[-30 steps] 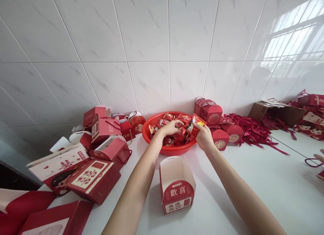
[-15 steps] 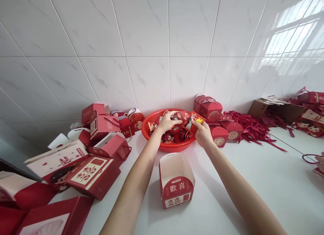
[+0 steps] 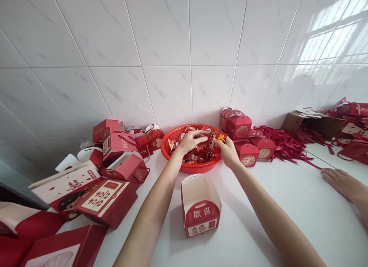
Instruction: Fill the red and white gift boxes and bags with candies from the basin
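Note:
Both of my hands are over a red plastic basket [image 3: 191,166] heaped with wrapped candies [image 3: 198,155]. My right hand [image 3: 228,151] pinches a red candy packet [image 3: 220,137] with yellow print at the basket's right side. Close beside it, my left hand [image 3: 192,141] has its fingers closed round a small dark red wrapped candy [image 3: 210,135], partly hidden by the fingers. In front of the basket, between my forearms, stands an open red and white gift box [image 3: 200,212], upright, its white inside showing.
Red gift boxes [image 3: 107,200] crowd the left side. More small boxes [image 3: 249,152] and a heap of dark red ribbons [image 3: 284,144] lie right of the basket. A cardboard box [image 3: 313,123] stands farther right. Another person's hand [image 3: 342,182] rests on the white table [image 3: 287,194].
My hands have come closer together over the basket, the right one bringing its packet slightly left. At the right edge, the other person's hand has reached onto the table, and a red box there has moved back.

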A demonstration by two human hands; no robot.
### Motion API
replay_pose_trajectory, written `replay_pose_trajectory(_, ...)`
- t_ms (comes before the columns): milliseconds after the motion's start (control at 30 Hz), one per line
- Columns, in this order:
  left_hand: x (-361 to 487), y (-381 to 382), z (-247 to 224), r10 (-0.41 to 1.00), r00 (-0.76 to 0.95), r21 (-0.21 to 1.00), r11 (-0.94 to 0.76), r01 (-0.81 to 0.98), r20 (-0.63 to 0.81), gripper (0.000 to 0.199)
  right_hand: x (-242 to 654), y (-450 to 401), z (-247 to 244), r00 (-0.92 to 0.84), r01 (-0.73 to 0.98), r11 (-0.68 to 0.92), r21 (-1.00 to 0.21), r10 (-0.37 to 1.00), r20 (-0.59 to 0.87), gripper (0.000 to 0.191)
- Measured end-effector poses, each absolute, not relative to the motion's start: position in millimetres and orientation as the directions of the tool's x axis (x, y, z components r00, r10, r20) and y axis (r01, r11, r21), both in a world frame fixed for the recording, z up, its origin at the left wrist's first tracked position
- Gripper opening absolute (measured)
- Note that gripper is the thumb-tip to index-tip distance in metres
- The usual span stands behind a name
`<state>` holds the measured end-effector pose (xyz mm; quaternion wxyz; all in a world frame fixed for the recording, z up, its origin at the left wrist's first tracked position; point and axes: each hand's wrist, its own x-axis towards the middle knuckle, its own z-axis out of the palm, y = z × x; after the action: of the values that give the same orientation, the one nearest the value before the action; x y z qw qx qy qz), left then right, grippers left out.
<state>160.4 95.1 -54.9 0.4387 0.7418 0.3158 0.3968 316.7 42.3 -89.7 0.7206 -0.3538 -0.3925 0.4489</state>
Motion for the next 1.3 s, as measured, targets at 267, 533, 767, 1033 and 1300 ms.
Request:
replay_pose_trajectory(267, 160, 88, -54, 0.785, 0.542, 0.874, -0.455, 0.173, 0.301, 0.049, 315, 33, -81, 0.167, -0.348, 0.353, -0.868, 0.935, 0.314, 0.042)
replay_pose_trajectory(533, 160, 90, -54, 0.833, 0.497, 0.942, -0.324, 0.083, 0.242, 0.033, 317, 37, -86, 0.215, -0.389, 0.310, -0.868, 0.946, 0.242, 0.043)
replay_pose_trajectory(767, 158, 93, -54, 0.831, 0.371, 0.906, -0.415, -0.086, 0.416, 0.039, 317, 32, -79, 0.205, -0.474, 0.297, -0.829, 0.953, 0.224, 0.046)
replay_pose_trajectory(1033, 150, 76, -56, 0.857, 0.327, 0.914, -0.401, -0.065, 0.399, 0.041, 322, 24, -72, 0.073, -0.437, 0.272, -0.857, 0.961, 0.268, 0.046)
replay_pose_trajectory(1300, 129, 47, -45, 0.841, 0.477, 0.967, -0.224, -0.122, 0.255, 0.054, 319, 1, -49, -0.048, -0.305, 0.279, -0.911, 0.950, 0.307, 0.046)
